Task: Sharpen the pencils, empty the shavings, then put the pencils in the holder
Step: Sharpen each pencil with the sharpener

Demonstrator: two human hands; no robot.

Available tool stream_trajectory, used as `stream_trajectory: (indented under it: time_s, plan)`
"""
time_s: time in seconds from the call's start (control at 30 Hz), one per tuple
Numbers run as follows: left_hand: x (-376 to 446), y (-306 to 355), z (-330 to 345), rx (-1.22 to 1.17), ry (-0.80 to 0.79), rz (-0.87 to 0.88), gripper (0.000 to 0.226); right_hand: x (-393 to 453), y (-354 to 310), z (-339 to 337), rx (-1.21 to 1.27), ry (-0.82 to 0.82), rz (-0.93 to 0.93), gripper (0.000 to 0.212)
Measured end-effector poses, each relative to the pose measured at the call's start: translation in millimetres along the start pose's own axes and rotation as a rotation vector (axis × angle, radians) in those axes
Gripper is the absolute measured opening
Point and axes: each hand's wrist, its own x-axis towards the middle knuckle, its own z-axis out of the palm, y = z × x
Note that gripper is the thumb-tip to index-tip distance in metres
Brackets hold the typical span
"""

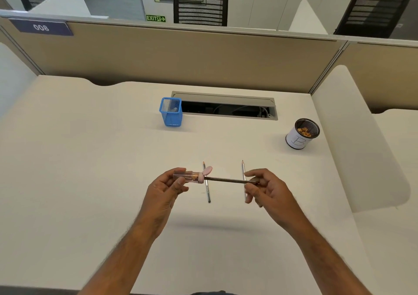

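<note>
Between both hands, above mid-desk: left hand [168, 187] w/ fingers curled round the sharpener [188, 176], thumb on its near side; clear pink body, lid flap open, brown shavings visible inside. Right hand [263, 187] pinches the far end of a dark pencil [228, 180] btwn thumb & fingertips, other fingers loosely curled. Pencil runs roughly level, its other end inside the sharpener's mouth; both held off the desk [90, 159].

Under them, 2 more pencils lie flat on the desk, tips pointing away: one [207, 193] just right of the sharpener, partly crossed by it; another [243, 170] near the right hand's fingers, its lower part hidden behind them. The 2 are parallel, apart.

Farther back: blue mesh holder [172, 114] upright, left of centre, next to a cable slot [226, 109]. Far right, well apart: round black mesh cup [302, 136] w/ white paper wrap, shavings in it. Beige partition [181, 57] behind desk.
</note>
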Motion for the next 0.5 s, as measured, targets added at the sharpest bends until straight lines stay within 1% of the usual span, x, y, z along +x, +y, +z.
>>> stream_trajectory:
  time_s: [0.1, 0.2, 0.23, 0.3, 0.33, 0.37, 0.43, 0.5]
  plan:
    - [1.3, 0.6, -0.4, -0.006, -0.008, 0.001, 0.074, 0.0, -1.6, -2.6, -0.012, 0.046, -0.021, 0.013]
    - [2.6, 2.4, -0.7, -0.028, -0.018, -0.002, 0.075, -1.2, -3.2, -2.7, -0.039, 0.061, -0.042, 0.013]
    - [2.8, 3.4, -0.8, -0.037, -0.024, -0.007, 0.069, -1.3, -3.9, -2.6, -0.041, 0.062, -0.052, 0.013]
    - [3.2, 2.3, -0.1, -0.034, -0.033, -0.017, 0.048, -0.3, -4.4, -3.8, -0.032, 0.06, -0.068, 0.015]
    - [2.9, 1.1, 0.9, -0.022, -0.03, -0.023, 0.041, 1.0, -4.1, -4.8, -0.036, 0.06, -0.07, 0.019]
    - [2.6, 0.0, 2.3, -0.011, -0.027, -0.028, 0.039, 2.4, -3.9, -5.6, -0.047, 0.059, -0.065, 0.024]
    - [2.7, -2.8, 3.7, -0.006, -0.029, -0.025, 0.046, 4.6, -4.1, -6.3, -0.063, 0.051, -0.026, 0.031]
    - [3.1, -2.3, 3.7, -0.005, -0.022, -0.013, 0.064, 5.9, -3.5, -5.6, -0.045, 0.039, 0.017, 0.033]
